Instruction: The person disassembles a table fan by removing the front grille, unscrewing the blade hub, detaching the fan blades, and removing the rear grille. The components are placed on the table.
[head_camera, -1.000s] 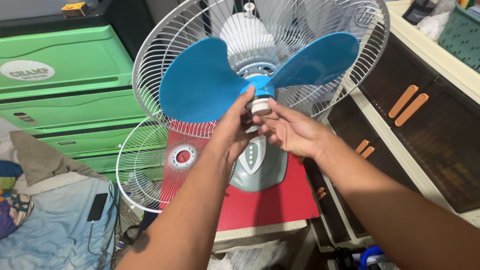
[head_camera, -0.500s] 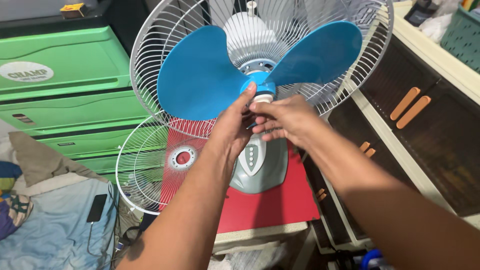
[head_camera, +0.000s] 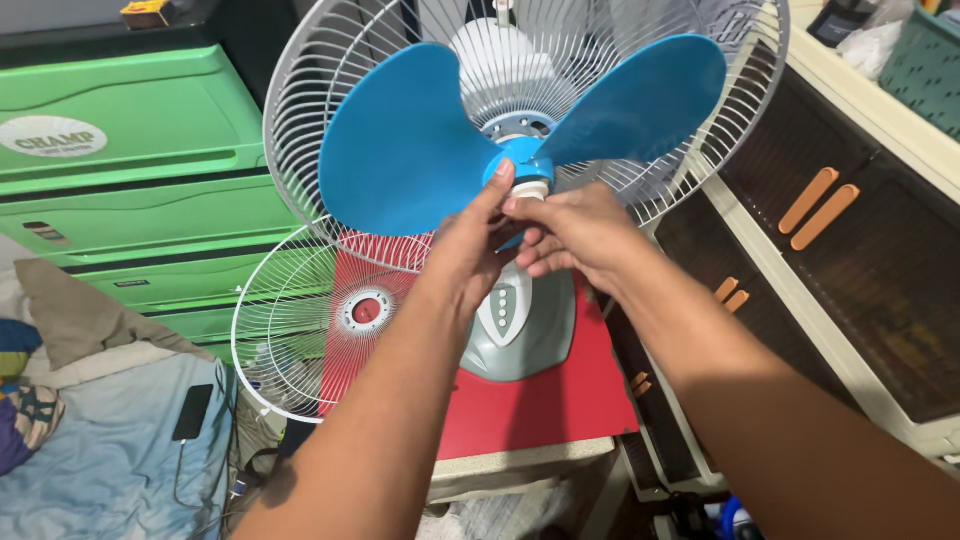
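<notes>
A desk fan stands on a red tabletop (head_camera: 540, 405), with blue blades (head_camera: 410, 140) in front of its white rear wire guard (head_camera: 700, 150). At the blue hub sits a small white cap (head_camera: 530, 188). My right hand (head_camera: 570, 230) pinches that cap with its fingertips. My left hand (head_camera: 470, 245) reaches up beside it, its fingertips touching the hub and steadying the blades. Below the hands is the fan's grey base (head_camera: 520, 330) with its button panel. The detached front guard (head_camera: 300, 320) leans against the table at the left.
A green plastic drawer unit (head_camera: 130, 160) stands at the left. On the right is a cream cabinet (head_camera: 850, 230) with dark drawers and orange handles. Bedding (head_camera: 100, 440) and a black phone (head_camera: 192, 412) on a cable lie at lower left.
My right hand has rolled over the white cap, from palm up to knuckles up, and both hands have risen slightly. The blades have turned a little.
</notes>
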